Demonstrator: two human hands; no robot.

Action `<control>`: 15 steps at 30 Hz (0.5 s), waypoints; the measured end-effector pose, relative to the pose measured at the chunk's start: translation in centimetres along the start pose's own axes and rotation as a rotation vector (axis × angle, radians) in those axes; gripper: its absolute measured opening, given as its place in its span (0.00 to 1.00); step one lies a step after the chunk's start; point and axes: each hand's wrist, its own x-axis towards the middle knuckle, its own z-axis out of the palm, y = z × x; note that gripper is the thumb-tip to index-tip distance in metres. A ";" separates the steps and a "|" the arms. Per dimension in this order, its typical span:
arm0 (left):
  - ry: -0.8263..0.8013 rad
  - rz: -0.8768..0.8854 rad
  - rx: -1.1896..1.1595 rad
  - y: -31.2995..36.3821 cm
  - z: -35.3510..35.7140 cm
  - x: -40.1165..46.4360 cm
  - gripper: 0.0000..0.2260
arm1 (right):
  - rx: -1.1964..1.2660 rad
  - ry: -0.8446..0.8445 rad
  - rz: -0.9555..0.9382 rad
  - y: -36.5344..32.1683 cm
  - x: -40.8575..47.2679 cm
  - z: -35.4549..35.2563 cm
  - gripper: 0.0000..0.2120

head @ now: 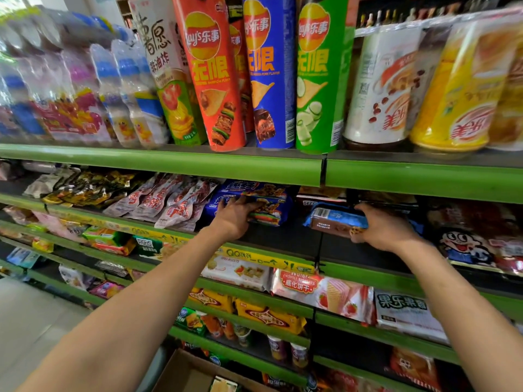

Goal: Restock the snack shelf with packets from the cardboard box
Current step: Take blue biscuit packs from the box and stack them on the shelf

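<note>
Both hands are seen reaching into the second tier of a green-edged metal snack shelf (181, 166). The left hand (235, 219) is curled over the front end of a dark blue plastic biscuit packet with colourful print (271, 212), which lies on a stack of like packets at the back of the tier. The right hand (385, 229) is wrapped around a light blue and brown plastic cookie packet (334, 222), held just above the dark shelf board, with the fingertips tucked under its right end. Between the two packets a bare stretch of shelf board is visible. Tall cardboard crisp tubes in red, blue and green (268, 72) stand upright on the tier above. An open brown cardboard box (184, 374) is seen on the floor at the bottom edge, between the forearms, with a pale packet partly visible inside it.
</note>
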 end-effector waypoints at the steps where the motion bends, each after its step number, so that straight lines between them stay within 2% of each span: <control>1: 0.001 -0.013 -0.008 0.4 -0.1 -0.3 0.29 | 0.011 0.000 -0.006 0.1 -0.1 -0.1 0.41; 3: 0.063 0.014 -0.085 1.7 -0.5 -1.1 0.32 | 0.005 0.017 -0.015 0.2 -0.4 -0.3 0.41; 5: 0.157 0.144 -0.258 3.4 -1.0 -2.2 0.35 | 0.038 0.050 -0.048 0.1 -0.6 -0.7 0.40; 7: 0.159 0.273 -0.392 5.1 -1.5 -3.3 0.39 | 0.195 0.039 -0.093 -0.5 -1.0 -1.5 0.39; 9: 0.119 0.328 -0.513 6.1 -2.1 -4.0 0.40 | 0.399 -0.053 -0.153 -1.0 -1.5 -2.3 0.37; 12: 0.093 0.316 -0.809 6.3 -3.4 -4.4 0.29 | 0.513 -0.235 -0.228 -1.8 -2.7 -3.2 0.39; 15: 0.093 0.333 -0.841 5.8 -4.1 -4.5 0.24 | 0.564 -0.315 -0.278 -1.9 -3.1 -2.9 0.37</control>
